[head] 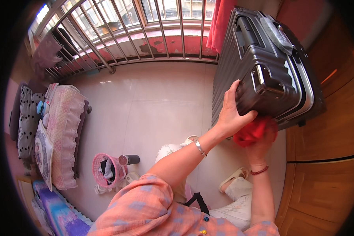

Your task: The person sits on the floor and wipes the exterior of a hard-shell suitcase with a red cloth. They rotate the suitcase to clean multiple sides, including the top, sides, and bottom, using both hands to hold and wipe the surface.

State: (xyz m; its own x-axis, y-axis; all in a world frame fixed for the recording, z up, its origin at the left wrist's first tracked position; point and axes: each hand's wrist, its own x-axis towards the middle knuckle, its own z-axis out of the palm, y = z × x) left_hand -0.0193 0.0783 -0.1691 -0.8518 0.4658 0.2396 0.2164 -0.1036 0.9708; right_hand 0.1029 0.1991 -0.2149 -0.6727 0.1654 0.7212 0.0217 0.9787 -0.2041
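A dark grey hard-shell suitcase (224, 79) with ribbed sides and shiny metal corner guards stands at the upper right. My left hand (230, 110) grips its near edge, fingers along the ribbed side and thumb spread towards the near end. In my right hand (261, 147) is a bunched red cloth (249, 134), pressed to the lower part of the suitcase's near end. The cloth and that hand are blurred, and the cloth covers some of the fingers. Clear plastic wrap (275, 35) covers a handle on the suitcase.
Metal railings (162, 32) line the window side, beside a red curtain (221, 26). Wooden cabinet doors (327, 188) stand close on the right. To the left are a cushioned seat (63, 132), a pink basket (98, 162) holding cloth, and a dark cylindrical bottle (131, 159).
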